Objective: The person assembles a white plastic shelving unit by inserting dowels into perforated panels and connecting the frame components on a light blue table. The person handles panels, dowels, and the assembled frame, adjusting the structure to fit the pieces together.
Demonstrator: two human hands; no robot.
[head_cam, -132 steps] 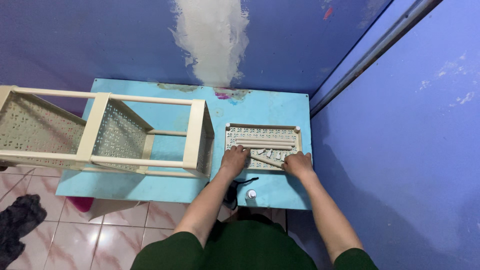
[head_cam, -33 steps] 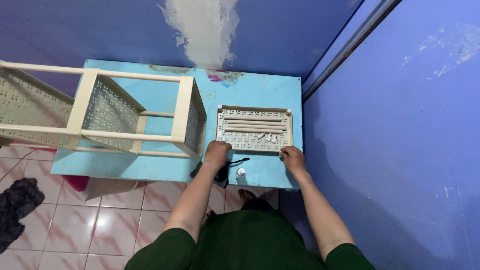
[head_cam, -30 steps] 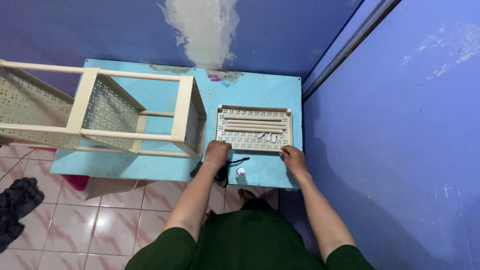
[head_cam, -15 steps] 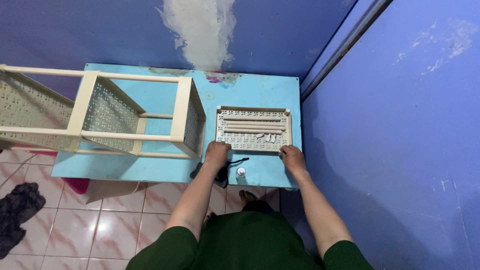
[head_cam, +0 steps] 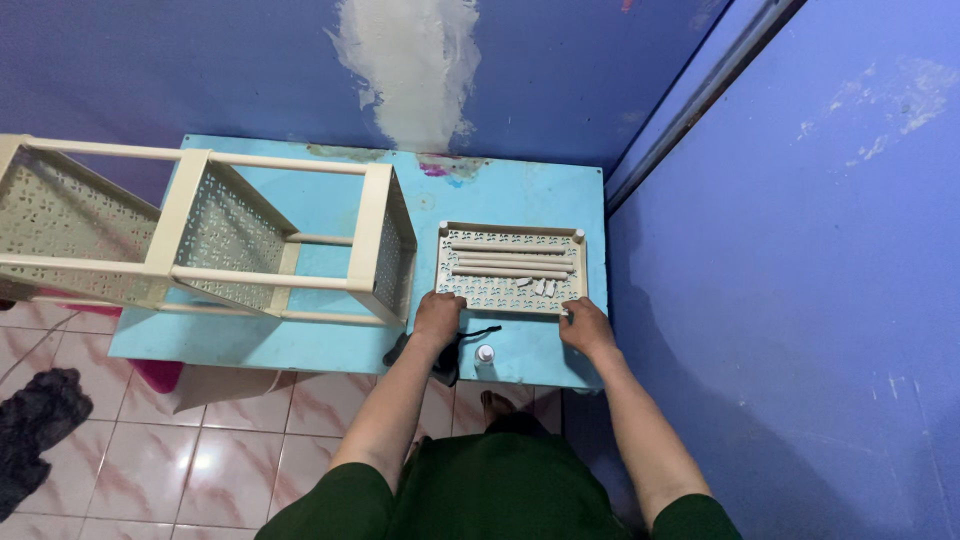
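A cream perforated plastic tray [head_cam: 505, 292] lies flat on the light blue table [head_cam: 510, 200], holding three cream tubes [head_cam: 512, 264] and several small cream connector pieces [head_cam: 540, 288]. My left hand [head_cam: 438, 318] grips the tray's near left corner. My right hand [head_cam: 586, 327] grips its near right corner. A cream plastic shelf rack [head_cam: 210, 235] lies on its side to the left of the tray, its end overhanging the table's left edge.
A small white-capped bottle [head_cam: 485, 354] and a black cloth with a cord [head_cam: 448, 352] lie at the table's near edge between my arms. Blue walls stand behind and to the right. A dark rag [head_cam: 35, 420] lies on the tiled floor.
About four seconds ago both hands were reaching into the tray among the pieces. They have since drawn back to its near corners and have barely moved over the last second.
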